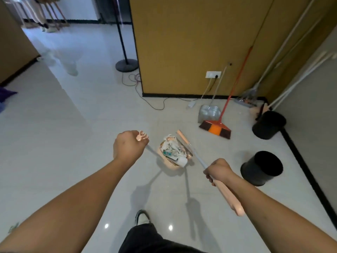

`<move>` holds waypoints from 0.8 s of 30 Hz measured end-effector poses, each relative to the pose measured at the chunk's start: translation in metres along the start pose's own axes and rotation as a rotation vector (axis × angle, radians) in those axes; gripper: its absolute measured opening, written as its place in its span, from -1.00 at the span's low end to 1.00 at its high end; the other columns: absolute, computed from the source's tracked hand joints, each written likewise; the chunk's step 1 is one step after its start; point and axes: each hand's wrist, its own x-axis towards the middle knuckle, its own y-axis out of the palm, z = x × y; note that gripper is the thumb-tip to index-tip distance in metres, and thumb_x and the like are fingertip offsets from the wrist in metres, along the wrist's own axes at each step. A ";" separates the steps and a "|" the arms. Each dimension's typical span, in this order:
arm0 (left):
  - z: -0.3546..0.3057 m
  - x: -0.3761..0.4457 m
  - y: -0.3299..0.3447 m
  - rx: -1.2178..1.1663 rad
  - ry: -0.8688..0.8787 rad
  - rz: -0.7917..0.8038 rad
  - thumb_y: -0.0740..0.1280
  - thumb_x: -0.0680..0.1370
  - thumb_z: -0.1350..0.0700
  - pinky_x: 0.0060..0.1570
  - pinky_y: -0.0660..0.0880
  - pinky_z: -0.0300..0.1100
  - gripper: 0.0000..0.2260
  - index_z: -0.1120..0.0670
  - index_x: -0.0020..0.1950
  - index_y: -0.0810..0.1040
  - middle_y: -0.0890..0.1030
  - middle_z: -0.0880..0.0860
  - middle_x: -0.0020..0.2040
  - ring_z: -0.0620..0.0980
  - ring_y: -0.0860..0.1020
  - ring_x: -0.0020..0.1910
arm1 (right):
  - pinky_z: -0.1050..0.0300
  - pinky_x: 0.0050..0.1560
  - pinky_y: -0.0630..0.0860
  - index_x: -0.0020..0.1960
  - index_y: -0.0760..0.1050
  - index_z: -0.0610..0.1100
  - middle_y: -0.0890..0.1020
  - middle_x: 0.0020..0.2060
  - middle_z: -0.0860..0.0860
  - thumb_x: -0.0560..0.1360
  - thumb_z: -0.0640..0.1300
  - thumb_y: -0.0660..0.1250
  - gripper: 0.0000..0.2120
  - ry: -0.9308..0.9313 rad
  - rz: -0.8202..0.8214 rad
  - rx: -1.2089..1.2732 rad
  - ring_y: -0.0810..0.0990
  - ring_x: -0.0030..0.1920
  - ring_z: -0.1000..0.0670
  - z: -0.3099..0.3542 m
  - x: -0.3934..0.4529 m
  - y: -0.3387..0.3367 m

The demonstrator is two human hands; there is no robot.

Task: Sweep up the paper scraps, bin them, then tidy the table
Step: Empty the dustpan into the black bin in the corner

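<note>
My left hand (127, 146) grips the pink top of the dustpan handle (142, 136). Its thin shaft runs down to the pink dustpan (170, 166), which hangs above the tiled floor. The pan is heaped with crumpled white paper scraps (171, 147). My right hand (218, 170) grips the pink-handled broom (228, 196). The broom's pale shaft slants up-left, and its pink head (183, 138) lies against the right side of the pan. A black bin (261, 168) lies tipped over on the floor just right of my right hand.
A second black bin (269, 125) lies tipped further back by the wall. A red and orange broom (216, 129) and a grey dustpan (209, 113) lean at the yellow wall. Cables trail by the socket (213, 74). A black stand base (127, 65) sits at the back. My shoe (142, 217) is below.
</note>
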 end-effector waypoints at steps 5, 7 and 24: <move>-0.099 0.057 0.069 0.038 0.275 0.127 0.38 0.39 -0.18 -0.44 0.38 -0.20 -0.72 -0.01 -0.38 0.50 0.52 -0.06 -0.45 -0.01 0.51 -0.39 | 0.17 -0.53 0.45 -0.27 0.51 -0.32 0.55 -0.57 -0.18 0.34 -0.37 0.44 -0.90 0.134 -0.159 0.178 0.45 -0.66 -0.06 -0.027 0.033 -0.066; -0.140 0.079 0.097 0.063 0.409 0.177 0.37 0.39 -0.18 -0.45 0.29 -0.22 -0.69 -0.02 -0.41 0.44 0.50 -0.08 -0.45 -0.04 0.49 -0.39 | 0.16 -0.53 0.45 -0.28 0.49 -0.30 0.54 -0.57 -0.18 0.36 -0.37 0.44 -0.88 0.183 -0.228 0.246 0.44 -0.67 -0.05 -0.034 0.048 -0.092; -0.415 0.151 0.243 0.111 0.978 0.431 0.36 0.46 -0.13 -0.32 0.45 -0.12 -0.77 0.01 -0.25 0.58 0.57 -0.01 -0.31 0.03 0.54 -0.26 | 0.17 -0.52 0.48 -0.18 0.57 -0.36 0.60 -0.52 -0.18 0.36 -0.35 0.43 -0.93 0.440 -0.546 0.528 0.50 -0.62 -0.04 -0.061 0.094 -0.254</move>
